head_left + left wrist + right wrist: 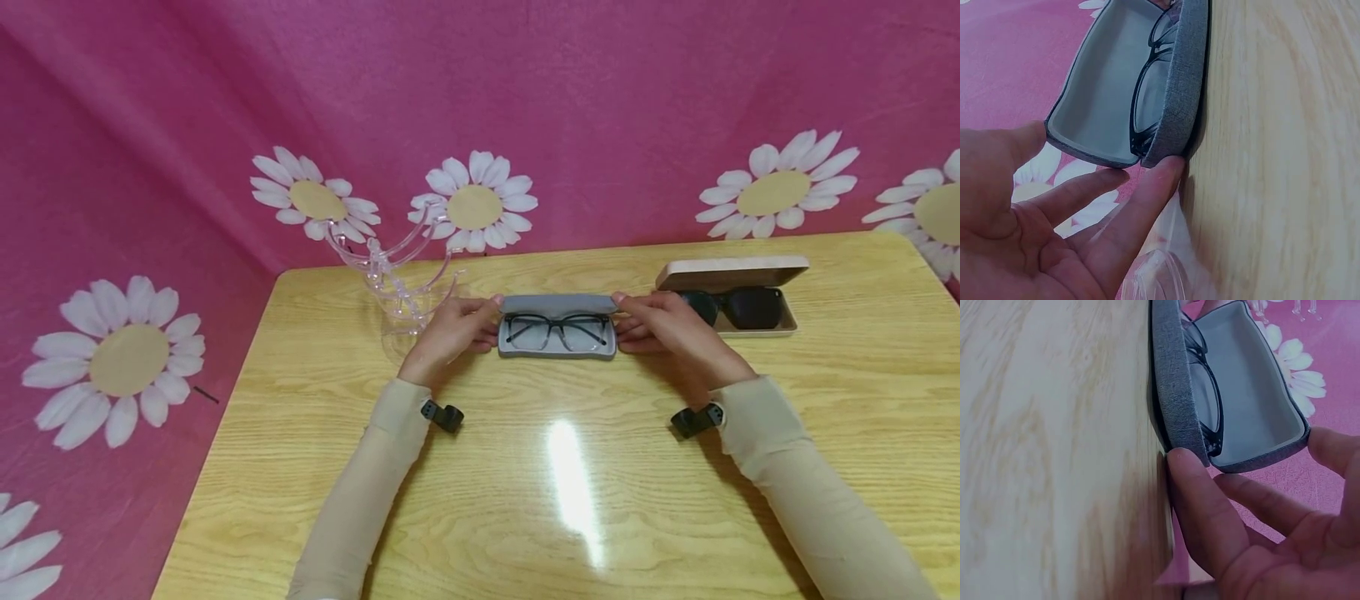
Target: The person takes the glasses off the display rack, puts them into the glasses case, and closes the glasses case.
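Observation:
A grey fabric glasses case (558,304) lies on the table with its lid raised. Black-rimmed eyeglasses (557,328) sit folded inside, lenses toward me. My left hand (452,328) holds the case's left end. In the left wrist view, its thumb (1030,140) is at the lid's outer corner, while fingers touch near the hinge and the base's end. My right hand (666,327) holds the opposite end likewise, its thumb (1329,447) at the lid's corner and a fingertip (1182,461) against the base.
A clear plastic glasses stand (386,267) with curved arms is just behind my left hand. To the right, a second case (738,268), pinkish and partly raised, contains dark sunglasses (756,308) close to my right hand. Pink flowered cloth (600,108) hangs behind the wooden table (495,500).

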The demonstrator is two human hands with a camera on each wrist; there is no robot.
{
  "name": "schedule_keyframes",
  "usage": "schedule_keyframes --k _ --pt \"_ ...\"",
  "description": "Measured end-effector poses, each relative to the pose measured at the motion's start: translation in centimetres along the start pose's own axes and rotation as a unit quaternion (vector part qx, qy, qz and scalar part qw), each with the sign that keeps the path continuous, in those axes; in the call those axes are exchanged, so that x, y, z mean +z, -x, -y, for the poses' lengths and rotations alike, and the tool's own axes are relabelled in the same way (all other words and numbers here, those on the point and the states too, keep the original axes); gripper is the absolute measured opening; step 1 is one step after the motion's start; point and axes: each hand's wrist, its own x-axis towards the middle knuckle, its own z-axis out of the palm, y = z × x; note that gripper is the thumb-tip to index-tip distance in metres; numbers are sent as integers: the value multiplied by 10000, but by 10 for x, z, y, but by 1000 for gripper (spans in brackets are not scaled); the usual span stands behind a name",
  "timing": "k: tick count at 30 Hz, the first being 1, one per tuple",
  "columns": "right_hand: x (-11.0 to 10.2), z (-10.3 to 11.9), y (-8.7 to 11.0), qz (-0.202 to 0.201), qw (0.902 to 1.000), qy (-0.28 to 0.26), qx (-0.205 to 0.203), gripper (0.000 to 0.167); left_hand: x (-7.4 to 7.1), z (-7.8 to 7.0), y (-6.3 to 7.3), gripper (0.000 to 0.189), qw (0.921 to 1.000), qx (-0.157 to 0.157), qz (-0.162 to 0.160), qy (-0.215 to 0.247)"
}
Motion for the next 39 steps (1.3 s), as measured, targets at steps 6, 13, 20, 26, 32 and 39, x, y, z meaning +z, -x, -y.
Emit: schedule_keyframes --k 6,13,20,26,32,39 --pt "1 0 1 135 9997 -175 -73 72 -2 3 0 56 9998 52 164 110" --pt "2 0 2 233 9989 -345 -229 67 -3 2 1 55 9995 90 279 116" --pt "0 -2 5 313 9983 -428 -247 61 -4 1 0 50 9987 51 465 184" --pt "0 -2 4 405 9982 -355 -258 60 -7 3 0 45 9974 92 692 158" --pt "-2 -5 6 562 9980 -134 -262 64 -7 3 1 43 9953 75 924 282" --pt "-3 -8 8 708 9967 -138 -377 64 -8 2 2 42 9959 -1 891 135"
